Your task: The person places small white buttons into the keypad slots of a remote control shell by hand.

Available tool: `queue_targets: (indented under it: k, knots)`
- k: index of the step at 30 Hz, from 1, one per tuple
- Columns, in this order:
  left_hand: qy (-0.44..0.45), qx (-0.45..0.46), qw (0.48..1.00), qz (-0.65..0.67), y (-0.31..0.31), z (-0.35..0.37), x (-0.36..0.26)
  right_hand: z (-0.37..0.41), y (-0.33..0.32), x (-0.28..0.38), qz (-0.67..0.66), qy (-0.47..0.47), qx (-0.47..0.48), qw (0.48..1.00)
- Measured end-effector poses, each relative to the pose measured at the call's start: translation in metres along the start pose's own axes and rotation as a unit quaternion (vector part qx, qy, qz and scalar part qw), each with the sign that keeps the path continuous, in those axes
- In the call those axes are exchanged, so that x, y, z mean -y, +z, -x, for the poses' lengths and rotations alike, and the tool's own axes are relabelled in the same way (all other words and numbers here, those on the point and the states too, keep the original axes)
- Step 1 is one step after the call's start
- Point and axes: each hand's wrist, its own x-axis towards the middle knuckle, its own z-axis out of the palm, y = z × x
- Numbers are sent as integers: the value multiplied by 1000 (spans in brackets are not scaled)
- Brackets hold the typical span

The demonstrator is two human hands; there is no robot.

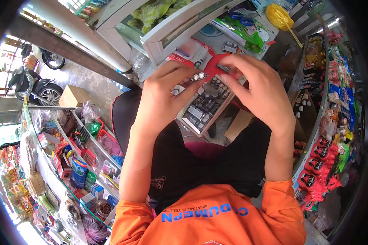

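Note:
My left hand [166,87] is closed in a pinch around two small batteries [198,76], their pale round ends facing up. My right hand [255,79] is curled opposite, thumb and forefinger bent around a dark, silvery battery [222,67] that is partly hidden by the fingers. Below both hands sits an open shallow box [198,131] with loose batteries in it. Small round ones [220,87] stand upright at its right, while larger dark and silver ones [199,112] lie toward the front. A red sheet with print [215,61] lies behind the box.
A glass case with a white frame [151,51] stands ahead. Another pack of batteries [230,47] lies beyond my right hand. Crowded goods shelves flank me, with red bottles [317,163] at right and a blue packet [78,172] at left. A motorbike [39,87] is parked outside.

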Motion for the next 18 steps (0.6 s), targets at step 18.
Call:
queue_targets:
  k: [18]
  knots:
    - [104, 21, 994, -30, 14, 1, 1, 21, 2, -4, -179, 14, -53, 982]
